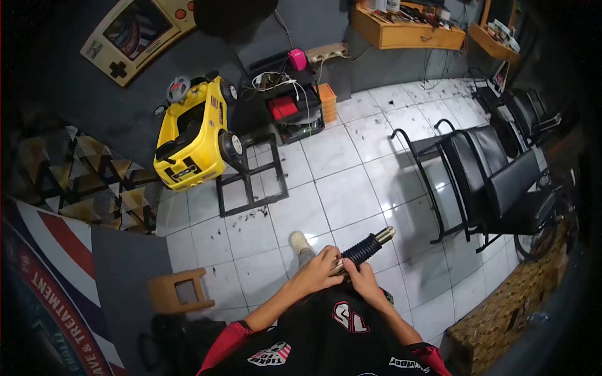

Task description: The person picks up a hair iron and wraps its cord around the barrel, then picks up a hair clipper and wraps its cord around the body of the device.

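Note:
A short rod-shaped object with a black ribbed or coiled middle [364,249] and shiny metal ends is held in front of the body. It tilts up to the right, with its bare metal end pointing away from me. My left hand [320,271] is closed around the near metal end. Against the near part, beside the left hand, my right hand [361,279] grips with its thumb along the object. The fingers cover the near end, so its shape is partly hidden. I cannot make out exactly what kind of object it is.
A yellow toy car [197,138] stands on a black frame [254,205] at the left. Black chairs [480,166] stand at the right, a small brown stool [164,293] at lower left. Hair clippings lie on the white tiles [332,160]. A wooden drawer shelf [401,36] hangs ahead.

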### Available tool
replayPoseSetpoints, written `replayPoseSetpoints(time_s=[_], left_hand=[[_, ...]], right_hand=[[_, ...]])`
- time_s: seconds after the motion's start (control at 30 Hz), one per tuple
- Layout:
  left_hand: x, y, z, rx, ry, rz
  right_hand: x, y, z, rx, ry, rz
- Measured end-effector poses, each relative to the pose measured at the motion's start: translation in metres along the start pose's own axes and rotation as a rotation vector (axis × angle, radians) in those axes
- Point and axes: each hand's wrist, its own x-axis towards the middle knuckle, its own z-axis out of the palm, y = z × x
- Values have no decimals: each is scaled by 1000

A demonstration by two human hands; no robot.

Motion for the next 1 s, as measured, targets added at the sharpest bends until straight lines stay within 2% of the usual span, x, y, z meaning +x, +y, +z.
replayPoseSetpoints(time_s=[0.03,0.07,0.17,0.23,0.3,0.37,0.43,0.47,0.5,0.57,0.63,0.73,0.83,0.93,1.0], left_hand=[[2,-6,-13,-43,17,-17],[2,-8,-26,-108,-33,-168],[4,-41,-76,-14,154,-54],[4,-65,-114,-85,194,-290],[1,-96,-142,91,277,-303],[5,-115,-167,-29,375,-322],[12,-141,-183,-203,470,-303],[18,-150,-193,-426,462,-340],[24,-190,-191,-646,448,-262],[38,-201,-208,-1251,559,-514],[49,-227,-214,-1503,690,-585],[51,-258,-220,-1662,713,-492],[61,-272,-224,-1647,777,-559],[79,-287,-225,-1675,839,-690],[94,-295,-226,-1673,873,-737]], right_hand=[[9,-7,8,-41,-8,-28],[19,-13,14,-79,-40,-23],[56,-19,39,23,78,127],[88,-26,51,133,111,43],[117,-36,64,222,158,136],[142,-45,80,371,197,150],[159,-58,95,391,235,202],[170,-54,104,497,251,187],[181,-49,112,602,272,171],[189,-51,121,628,258,237],[198,-46,125,734,212,238],[212,-47,129,749,301,247],[227,-53,124,586,244,235],[254,-64,121,649,308,335],[276,-73,119,575,301,355]])
